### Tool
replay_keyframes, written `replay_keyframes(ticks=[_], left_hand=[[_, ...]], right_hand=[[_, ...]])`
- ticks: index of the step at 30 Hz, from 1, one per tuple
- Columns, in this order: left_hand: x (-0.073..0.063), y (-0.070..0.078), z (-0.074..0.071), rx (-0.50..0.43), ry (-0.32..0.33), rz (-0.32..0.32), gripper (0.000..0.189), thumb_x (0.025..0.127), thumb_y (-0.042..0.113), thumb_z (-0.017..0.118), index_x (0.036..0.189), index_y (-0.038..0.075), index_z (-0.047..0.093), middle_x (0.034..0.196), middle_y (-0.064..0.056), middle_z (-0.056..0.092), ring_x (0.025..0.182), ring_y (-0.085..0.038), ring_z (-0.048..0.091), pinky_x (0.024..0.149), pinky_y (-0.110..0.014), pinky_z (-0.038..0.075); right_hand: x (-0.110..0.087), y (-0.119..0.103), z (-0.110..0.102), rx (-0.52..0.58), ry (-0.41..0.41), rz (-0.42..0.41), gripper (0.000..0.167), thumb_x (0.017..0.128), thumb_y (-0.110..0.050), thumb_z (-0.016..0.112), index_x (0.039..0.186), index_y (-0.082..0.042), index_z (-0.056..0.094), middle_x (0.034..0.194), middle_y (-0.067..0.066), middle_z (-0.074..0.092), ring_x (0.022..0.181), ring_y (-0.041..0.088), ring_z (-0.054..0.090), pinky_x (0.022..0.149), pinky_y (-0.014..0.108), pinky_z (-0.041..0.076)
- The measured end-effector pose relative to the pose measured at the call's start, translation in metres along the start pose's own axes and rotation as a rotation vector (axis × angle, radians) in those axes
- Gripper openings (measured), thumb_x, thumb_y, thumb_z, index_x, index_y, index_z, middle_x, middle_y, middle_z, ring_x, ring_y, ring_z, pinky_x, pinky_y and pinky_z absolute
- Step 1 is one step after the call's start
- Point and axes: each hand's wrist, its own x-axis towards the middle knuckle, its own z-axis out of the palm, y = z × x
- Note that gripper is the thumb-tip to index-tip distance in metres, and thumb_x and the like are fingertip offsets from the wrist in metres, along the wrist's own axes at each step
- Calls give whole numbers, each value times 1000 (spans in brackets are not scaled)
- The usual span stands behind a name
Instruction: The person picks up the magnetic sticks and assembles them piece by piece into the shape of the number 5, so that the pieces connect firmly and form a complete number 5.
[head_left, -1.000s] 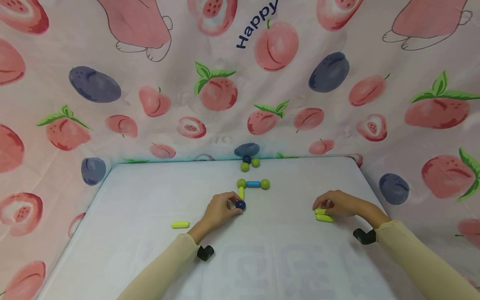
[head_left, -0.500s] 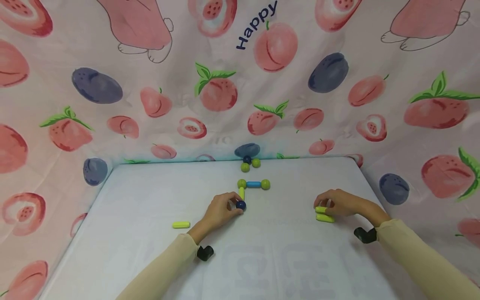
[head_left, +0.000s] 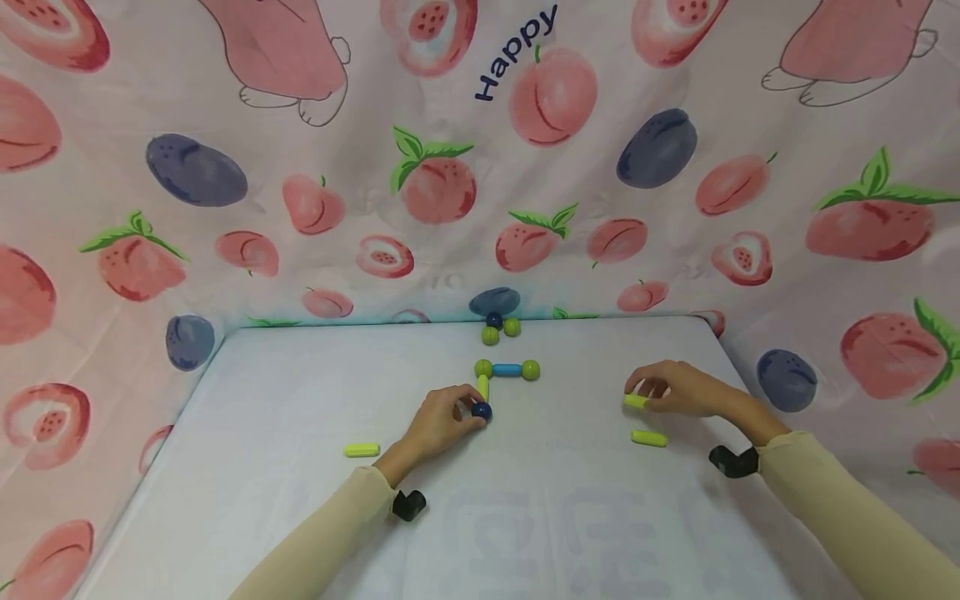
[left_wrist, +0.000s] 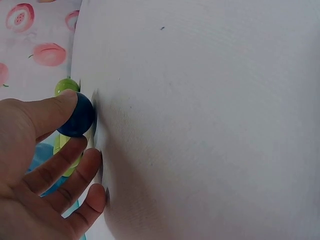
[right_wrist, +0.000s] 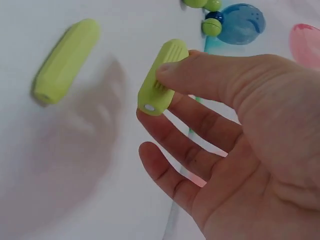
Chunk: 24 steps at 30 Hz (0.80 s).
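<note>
Between thumb and fingers my left hand (head_left: 441, 423) pinches a dark blue ball (left_wrist: 80, 116) on the table. That ball sits at the near end of a yellow-green rod (head_left: 483, 387), whose far end meets a green ball (head_left: 483, 367). From there a blue rod (head_left: 507, 370) runs right to another green ball (head_left: 531, 369). Over at the right, my right hand (head_left: 678, 390) holds a yellow-green magnetic rod (right_wrist: 162, 77) above the table, a pale metal tip showing at its end. A second yellow-green rod (right_wrist: 66, 61) lies on the table below that hand.
One more yellow-green rod (head_left: 362, 450) lies left of the left forearm. Near the table's back edge stand a dark blue ball (head_left: 493, 319) and two green balls (head_left: 512, 327). A fruit-printed cloth (head_left: 442, 108) hangs behind the white table (head_left: 262, 400).
My right hand has lifted one yellow-green rod up and away from the other, which stays on the table. The left hand keeps its place on the blue ball.
</note>
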Motion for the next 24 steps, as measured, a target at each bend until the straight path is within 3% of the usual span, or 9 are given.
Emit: replay_keyframes(ticks=[12, 24], left_hand=[[1, -3, 2, 0, 7, -5, 27, 88, 15, 83, 113, 14, 72, 100, -1, 72, 75, -12, 57, 68, -27, 46], [1, -2, 2, 5, 7, -34, 27, 89, 17, 83, 113, 15, 73, 100, 2, 71, 77, -13, 58, 68, -27, 47]], right_hand=[[11, -14, -4, 11, 30, -69, 25, 91, -3, 75, 112, -17, 71, 111, -1, 71, 100, 20, 67, 83, 31, 56], [32, -34, 6, 50, -9, -146, 23, 93, -2, 72, 113, -14, 72, 109, 0, 71, 98, 19, 65, 85, 40, 55]])
